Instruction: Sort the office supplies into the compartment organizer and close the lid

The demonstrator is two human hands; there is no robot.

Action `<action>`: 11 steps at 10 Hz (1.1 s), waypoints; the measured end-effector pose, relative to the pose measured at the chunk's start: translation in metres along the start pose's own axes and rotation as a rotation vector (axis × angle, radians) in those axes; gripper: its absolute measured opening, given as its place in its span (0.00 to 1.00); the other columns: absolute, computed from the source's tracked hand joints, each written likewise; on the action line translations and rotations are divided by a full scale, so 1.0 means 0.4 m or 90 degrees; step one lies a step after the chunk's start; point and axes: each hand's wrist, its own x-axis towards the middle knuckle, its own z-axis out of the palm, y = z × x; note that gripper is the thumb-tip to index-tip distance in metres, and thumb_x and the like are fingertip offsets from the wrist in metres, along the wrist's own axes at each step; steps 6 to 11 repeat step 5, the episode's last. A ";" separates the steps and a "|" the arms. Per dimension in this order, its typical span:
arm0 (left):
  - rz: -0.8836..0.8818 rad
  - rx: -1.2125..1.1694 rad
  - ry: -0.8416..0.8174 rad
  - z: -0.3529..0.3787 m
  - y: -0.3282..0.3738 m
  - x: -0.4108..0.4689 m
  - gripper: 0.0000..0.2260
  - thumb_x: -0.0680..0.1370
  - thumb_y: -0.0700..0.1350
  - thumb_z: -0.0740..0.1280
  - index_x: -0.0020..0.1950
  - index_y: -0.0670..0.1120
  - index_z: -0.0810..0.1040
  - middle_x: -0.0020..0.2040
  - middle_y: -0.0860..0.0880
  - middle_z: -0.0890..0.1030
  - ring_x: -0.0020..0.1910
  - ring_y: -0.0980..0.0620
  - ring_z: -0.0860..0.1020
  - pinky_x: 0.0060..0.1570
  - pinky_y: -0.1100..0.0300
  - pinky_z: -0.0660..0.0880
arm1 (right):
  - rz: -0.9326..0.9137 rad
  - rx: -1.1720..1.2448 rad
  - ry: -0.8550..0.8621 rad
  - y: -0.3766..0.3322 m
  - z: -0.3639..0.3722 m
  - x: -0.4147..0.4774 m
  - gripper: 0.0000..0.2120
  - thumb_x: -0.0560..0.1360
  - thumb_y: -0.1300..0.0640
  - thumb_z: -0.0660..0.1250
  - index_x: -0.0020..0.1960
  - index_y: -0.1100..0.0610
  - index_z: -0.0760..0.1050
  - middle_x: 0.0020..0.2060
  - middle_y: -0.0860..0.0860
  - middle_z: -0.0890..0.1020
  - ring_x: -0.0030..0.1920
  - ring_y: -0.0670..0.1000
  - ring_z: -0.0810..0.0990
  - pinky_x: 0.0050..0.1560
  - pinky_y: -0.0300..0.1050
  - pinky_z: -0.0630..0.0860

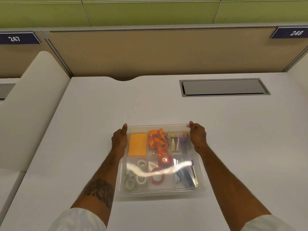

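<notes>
A clear plastic compartment organizer (160, 191) lies on the white desk, with its transparent lid (158, 126) over the compartments. Through the lid I see an orange pad (137, 144), an orange ribbon (157, 139), small tubes (179, 142), tape rolls (141, 178), a red tape ring (158, 175), a red square item (165, 161) and blue tools (185, 175). My left hand (120, 139) grips the far left corner, thumb on the lid. My right hand (197, 134) grips the far right corner the same way.
A grey cable hatch (224, 87) is set into the desk at the back right. A beige partition (158, 52) rises behind the desk, with number plates 247 (15, 38) and 248 (295, 32). A white divider (33, 97) stands on the left.
</notes>
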 end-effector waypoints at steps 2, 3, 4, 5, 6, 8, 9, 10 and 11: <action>0.040 0.096 0.052 -0.026 0.021 -0.032 0.26 0.80 0.63 0.56 0.58 0.40 0.74 0.54 0.41 0.79 0.55 0.40 0.77 0.53 0.50 0.71 | -0.036 -0.137 -0.022 -0.015 -0.041 -0.025 0.27 0.81 0.41 0.50 0.57 0.62 0.75 0.54 0.60 0.80 0.54 0.59 0.78 0.56 0.50 0.73; 0.168 0.205 0.093 -0.038 0.022 -0.065 0.24 0.80 0.62 0.58 0.65 0.44 0.73 0.64 0.41 0.75 0.63 0.41 0.73 0.60 0.46 0.71 | -0.084 -0.227 0.004 -0.018 -0.054 -0.061 0.27 0.80 0.38 0.52 0.66 0.56 0.70 0.63 0.59 0.75 0.62 0.59 0.75 0.61 0.53 0.72; 0.330 0.336 0.085 -0.044 0.014 -0.098 0.25 0.80 0.60 0.58 0.69 0.43 0.71 0.70 0.42 0.71 0.70 0.43 0.68 0.67 0.46 0.67 | -0.178 -0.355 -0.019 -0.013 -0.055 -0.102 0.28 0.79 0.37 0.53 0.71 0.53 0.65 0.69 0.57 0.69 0.68 0.58 0.68 0.66 0.57 0.70; 0.410 0.472 0.034 -0.037 0.011 -0.142 0.31 0.80 0.63 0.54 0.77 0.44 0.60 0.79 0.44 0.58 0.79 0.47 0.54 0.75 0.45 0.54 | -0.273 -0.463 -0.038 -0.007 -0.057 -0.146 0.31 0.78 0.35 0.50 0.74 0.52 0.60 0.75 0.57 0.61 0.75 0.59 0.58 0.70 0.59 0.64; 0.410 0.472 0.034 -0.037 0.011 -0.142 0.31 0.80 0.63 0.54 0.77 0.44 0.60 0.79 0.44 0.58 0.79 0.47 0.54 0.75 0.45 0.54 | -0.273 -0.463 -0.038 -0.007 -0.057 -0.146 0.31 0.78 0.35 0.50 0.74 0.52 0.60 0.75 0.57 0.61 0.75 0.59 0.58 0.70 0.59 0.64; 0.410 0.472 0.034 -0.037 0.011 -0.142 0.31 0.80 0.63 0.54 0.77 0.44 0.60 0.79 0.44 0.58 0.79 0.47 0.54 0.75 0.45 0.54 | -0.273 -0.463 -0.038 -0.007 -0.057 -0.146 0.31 0.78 0.35 0.50 0.74 0.52 0.60 0.75 0.57 0.61 0.75 0.59 0.58 0.70 0.59 0.64; 0.410 0.472 0.034 -0.037 0.011 -0.142 0.31 0.80 0.63 0.54 0.77 0.44 0.60 0.79 0.44 0.58 0.79 0.47 0.54 0.75 0.45 0.54 | -0.273 -0.463 -0.038 -0.007 -0.057 -0.146 0.31 0.78 0.35 0.50 0.74 0.52 0.60 0.75 0.57 0.61 0.75 0.59 0.58 0.70 0.59 0.64; 0.410 0.472 0.034 -0.037 0.011 -0.142 0.31 0.80 0.63 0.54 0.77 0.44 0.60 0.79 0.44 0.58 0.79 0.47 0.54 0.75 0.45 0.54 | -0.273 -0.463 -0.038 -0.007 -0.057 -0.146 0.31 0.78 0.35 0.50 0.74 0.52 0.60 0.75 0.57 0.61 0.75 0.59 0.58 0.70 0.59 0.64; 0.410 0.472 0.034 -0.037 0.011 -0.142 0.31 0.80 0.63 0.54 0.77 0.44 0.60 0.79 0.44 0.58 0.79 0.47 0.54 0.75 0.45 0.54 | -0.273 -0.463 -0.038 -0.007 -0.057 -0.146 0.31 0.78 0.35 0.50 0.74 0.52 0.60 0.75 0.57 0.61 0.75 0.59 0.58 0.70 0.59 0.64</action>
